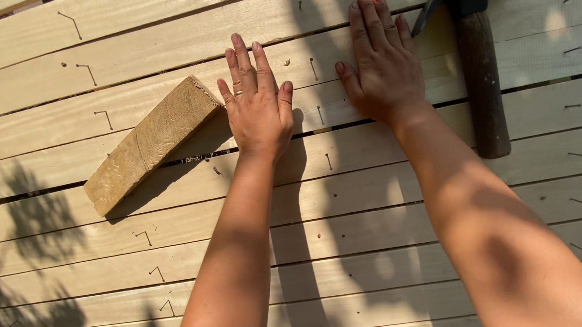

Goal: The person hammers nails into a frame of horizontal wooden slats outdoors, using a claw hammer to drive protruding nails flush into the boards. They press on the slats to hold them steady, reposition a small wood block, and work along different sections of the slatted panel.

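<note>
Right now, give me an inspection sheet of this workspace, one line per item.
Surface: pale wooden slats laid side by side with narrow gaps, in sun and leaf shadow.
Job's things: wooden block lying flat across the slats, just left of the left hand; hammer lying flat, just right of the right hand.
Clutter: bent nails lying flat along the slats at left and right, a few more between the hands.
Hands: left hand and right hand both flat, palms down on the slats, holding nothing.
Cables: nothing seen.
Surroundings: nothing seen beyond the slats.
</note>
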Motion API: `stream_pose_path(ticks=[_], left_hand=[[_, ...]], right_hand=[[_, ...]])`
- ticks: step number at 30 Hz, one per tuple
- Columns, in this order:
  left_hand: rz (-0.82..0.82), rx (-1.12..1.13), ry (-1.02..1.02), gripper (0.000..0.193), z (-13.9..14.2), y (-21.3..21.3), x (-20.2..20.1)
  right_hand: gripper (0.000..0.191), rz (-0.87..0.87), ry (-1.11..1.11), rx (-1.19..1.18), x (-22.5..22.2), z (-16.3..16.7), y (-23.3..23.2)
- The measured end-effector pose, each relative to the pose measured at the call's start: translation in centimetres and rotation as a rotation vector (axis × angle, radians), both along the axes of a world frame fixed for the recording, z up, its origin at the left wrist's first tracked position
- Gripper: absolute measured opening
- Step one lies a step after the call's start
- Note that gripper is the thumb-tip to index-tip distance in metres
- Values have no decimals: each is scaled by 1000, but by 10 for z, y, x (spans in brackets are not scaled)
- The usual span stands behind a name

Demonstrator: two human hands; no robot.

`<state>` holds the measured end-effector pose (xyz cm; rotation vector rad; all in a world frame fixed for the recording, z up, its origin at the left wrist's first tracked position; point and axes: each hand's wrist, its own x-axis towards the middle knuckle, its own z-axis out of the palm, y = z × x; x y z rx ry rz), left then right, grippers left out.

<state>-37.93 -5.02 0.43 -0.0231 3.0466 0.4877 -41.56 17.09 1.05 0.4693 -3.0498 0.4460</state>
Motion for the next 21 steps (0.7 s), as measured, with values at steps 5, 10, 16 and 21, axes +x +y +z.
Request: stream_pose_path(ticks=[5, 10, 16, 21], left_hand=[[18, -84, 6, 70, -8, 5, 42], [65, -62, -30, 70, -1, 4, 35], [77, -48, -88, 69, -4, 3, 32], [106, -83, -49, 66, -8, 4, 41]], right_hand=[[71, -2, 31, -15, 2, 3, -4], [74, -66, -44, -10, 25, 17, -19], [80, -122, -95, 19, 51, 9, -29], [82, -130, -107, 31, 47, 8, -26]])
